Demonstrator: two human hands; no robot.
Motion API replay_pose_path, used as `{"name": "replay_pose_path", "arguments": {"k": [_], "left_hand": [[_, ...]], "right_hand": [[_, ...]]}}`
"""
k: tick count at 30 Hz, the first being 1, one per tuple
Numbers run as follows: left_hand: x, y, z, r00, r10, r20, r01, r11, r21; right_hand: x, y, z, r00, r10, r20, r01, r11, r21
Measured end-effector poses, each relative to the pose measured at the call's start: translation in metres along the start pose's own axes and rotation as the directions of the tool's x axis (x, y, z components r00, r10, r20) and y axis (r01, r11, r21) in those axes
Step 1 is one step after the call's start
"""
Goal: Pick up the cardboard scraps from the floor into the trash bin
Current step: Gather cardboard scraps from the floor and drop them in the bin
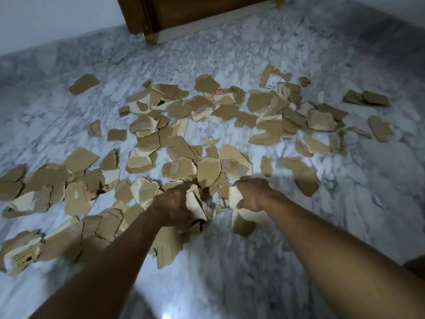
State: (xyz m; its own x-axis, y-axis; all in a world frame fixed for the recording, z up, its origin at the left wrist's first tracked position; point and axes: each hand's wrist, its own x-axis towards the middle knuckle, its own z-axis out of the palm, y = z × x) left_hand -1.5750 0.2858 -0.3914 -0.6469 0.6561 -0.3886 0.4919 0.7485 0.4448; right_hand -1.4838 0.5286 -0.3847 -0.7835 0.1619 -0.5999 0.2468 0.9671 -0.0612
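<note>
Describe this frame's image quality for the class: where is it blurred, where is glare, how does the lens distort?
Head view: motion blur smears the left hand and right hand gripping brown cardboard scraps; head view: glare whitens the grey-veined marble floor at the bottom edge; head view: wide-angle lens bows the white wall's base, upper-right corner darkens.

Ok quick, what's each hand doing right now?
Left hand: grips a bunch of cardboard scraps.
Right hand: grips a pale scrap.
</note>
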Motion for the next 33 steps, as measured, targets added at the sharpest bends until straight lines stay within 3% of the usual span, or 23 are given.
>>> {"name": "replay_pose_path", "arguments": {"k": [3, 5, 9, 13, 16, 21, 26, 33], "left_hand": [[-0.010, -0.012, -0.016, 0.986, -0.011, 0.169, 0.052, 0.969, -0.242], [-0.011, -0.012, -0.029, 0.979, -0.047, 0.201, 0.103, 0.955, -0.278], [0.016, 0.001, -0.056, 0.957, -0.201, 0.211, 0.196, 0.980, 0.045], [0.046, 0.041, -0.069, 0.951, -0.212, 0.226, 0.169, 0.966, 0.196], [0.079, 0.057, -0.060, 0.966, -0.122, 0.229, 0.059, 0.963, 0.264], [0.107, 0.064, -0.033, 0.980, 0.015, 0.197, -0.076, 0.950, 0.304], [0.114, 0.051, -0.028, 0.989, -0.026, 0.144, -0.034, 0.915, 0.403], [0.114, 0.056, -0.066, 0.992, 0.057, 0.116, -0.070, 0.990, 0.118]], "right_hand": [[-0.005, -0.010, 0.016, 0.992, -0.024, -0.124, 0.016, 0.998, -0.064], [-0.011, -0.013, 0.022, 0.980, -0.045, -0.191, 0.032, 0.997, -0.070], [-0.032, -0.013, 0.017, 0.949, -0.133, -0.285, 0.127, 0.991, -0.039], [-0.049, 0.006, 0.006, 0.967, -0.188, -0.172, 0.227, 0.941, 0.252], [-0.050, 0.021, -0.012, 0.986, -0.147, -0.085, 0.169, 0.871, 0.461], [-0.048, 0.045, -0.003, 0.997, -0.081, 0.006, 0.070, 0.891, 0.449], [-0.063, 0.065, -0.006, 0.998, 0.054, 0.030, -0.062, 0.807, 0.588], [-0.117, 0.098, -0.027, 0.964, 0.265, -0.013, -0.196, 0.742, 0.641]]}}
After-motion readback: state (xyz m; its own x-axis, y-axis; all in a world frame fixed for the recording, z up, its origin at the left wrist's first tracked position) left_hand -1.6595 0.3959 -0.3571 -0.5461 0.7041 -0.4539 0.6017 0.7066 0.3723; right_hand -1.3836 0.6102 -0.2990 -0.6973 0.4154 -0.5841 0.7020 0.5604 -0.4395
